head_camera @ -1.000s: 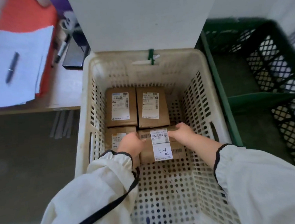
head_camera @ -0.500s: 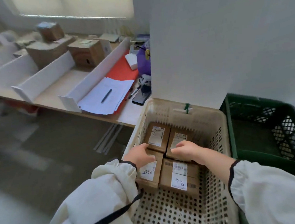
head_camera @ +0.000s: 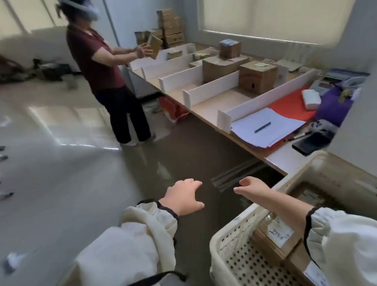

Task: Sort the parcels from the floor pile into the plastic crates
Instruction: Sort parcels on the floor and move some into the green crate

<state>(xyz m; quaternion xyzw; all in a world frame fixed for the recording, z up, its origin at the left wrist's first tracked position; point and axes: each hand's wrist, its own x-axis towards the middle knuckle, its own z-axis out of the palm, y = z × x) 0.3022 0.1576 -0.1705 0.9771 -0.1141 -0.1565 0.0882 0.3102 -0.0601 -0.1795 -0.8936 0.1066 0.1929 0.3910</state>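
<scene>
- My two hands were both free. My left hand (head_camera: 183,197) had its fingers spread and relaxed and held nothing. My right hand (head_camera: 253,187) was also loose and empty.
- Both hands hung above the floor (head_camera: 72,176), near each other but not touching. My right forearm passed over the rim of the crate.
- I saw one cream crate (head_camera: 231,228), with holes in its walls, at the bottom right, just beside the end of the table (head_camera: 216,104).
- Inside it I could count two brown parcels with white labels, one parcel (head_camera: 280,235) under my forearm and a second parcel (head_camera: 313,273) nearer to me. More brown showed deeper in the crate, but it was too blurred to count.
- One other person (head_camera: 98,59) stood at the far end of the table and held one flat brown package (head_camera: 155,46) in both hands.
- On the table I counted five white dividers (head_camera: 212,88), three cardboard boxes (head_camera: 257,77) between them, one pile of papers (head_camera: 273,133) with one pen (head_camera: 262,127) on it, one red sheet (head_camera: 293,106) and one dark phone (head_camera: 310,142).
- The floor was grey and shiny, and pale blinds (head_camera: 273,5) covered the window behind the table.
</scene>
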